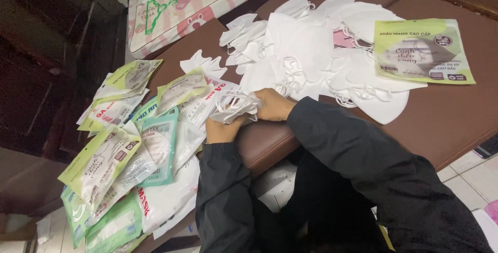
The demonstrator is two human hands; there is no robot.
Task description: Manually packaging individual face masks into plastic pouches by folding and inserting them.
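Brown padded bench tops (pixel 451 123) fill the view. Beyond the hands spreads a heap of loose white masks (pixel 321 51); left of them lies a pile of sealed mask packets (pixel 129 149), partly cut off below. Left hand (pixel 223 128) and right hand (pixel 274 105) both grip a crumpled clear wrapper (pixel 237 107), its contents hard to make out.

Packets (pixel 129 149) left, loose masks (pixel 311 56) behind — one pouch (pixel 423 51) far right.
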